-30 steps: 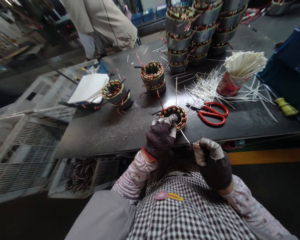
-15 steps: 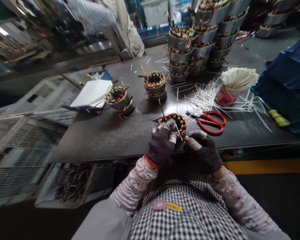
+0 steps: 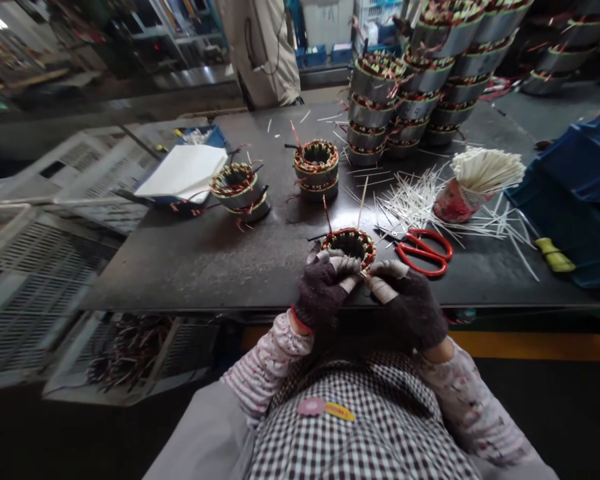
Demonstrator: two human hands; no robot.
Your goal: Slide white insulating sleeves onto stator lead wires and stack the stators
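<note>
We've got both gloved hands pinched in on the round copper-wound stator with the red and green windings [image 3: 351, 244], sitting at the near edge of the dark tabletop [image 3: 220, 260]. Our left hand [image 3: 324, 288] has its grip curled over the near rim, fingers closed on it. Our right hand [image 3: 405, 303] is right beside it, fingertips closed tight at the rim, though what's between them is too small to tell. Red-handled scissors [image 3: 423, 251] lie just right of the stator, loose white sleeve sticks [image 3: 420, 200] scattered behind them.
</note>
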